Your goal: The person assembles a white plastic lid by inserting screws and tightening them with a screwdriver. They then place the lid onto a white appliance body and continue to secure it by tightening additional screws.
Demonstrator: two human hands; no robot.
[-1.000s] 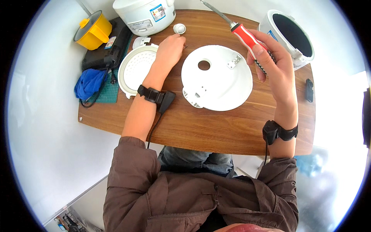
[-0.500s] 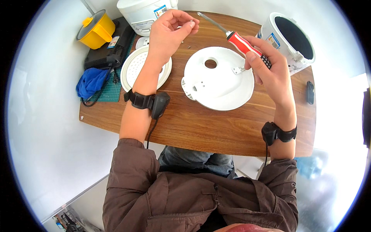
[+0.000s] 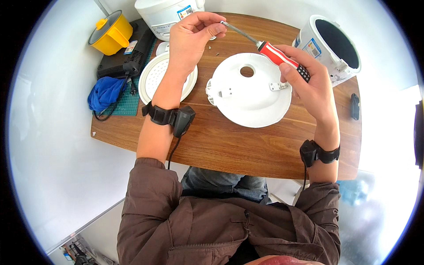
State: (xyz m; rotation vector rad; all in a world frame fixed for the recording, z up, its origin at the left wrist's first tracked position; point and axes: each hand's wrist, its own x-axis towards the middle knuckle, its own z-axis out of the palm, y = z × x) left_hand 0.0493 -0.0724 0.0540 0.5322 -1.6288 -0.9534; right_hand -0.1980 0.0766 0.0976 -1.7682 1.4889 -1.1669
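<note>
My right hand (image 3: 304, 73) is closed round the red, white and black handle of a screwdriver (image 3: 276, 53), its shaft pointing up and left. My left hand (image 3: 194, 37) pinches a tiny screw (image 3: 223, 23) between thumb and forefinger, and the screwdriver's tip meets it there. Below the hands, a round white plastic lid (image 3: 251, 106) lies on the table with a round hole in its far part. A small white bracket (image 3: 278, 86) with metal on it sits at the lid's right edge, under my right hand.
A perforated white disc (image 3: 152, 81) lies under my left forearm on the wooden table (image 3: 212, 154). White cooker bodies (image 3: 329, 48) stand at the back. Far left are a yellow pot (image 3: 110, 37), a black device (image 3: 117, 64) and a blue cloth (image 3: 106, 93). Several tiny bits lie beyond the lid.
The screwdriver's tip has moved slightly left and down to my left fingertips, where before it was apart. The lid has turned a little, and the bracket at its right shows more fully.
</note>
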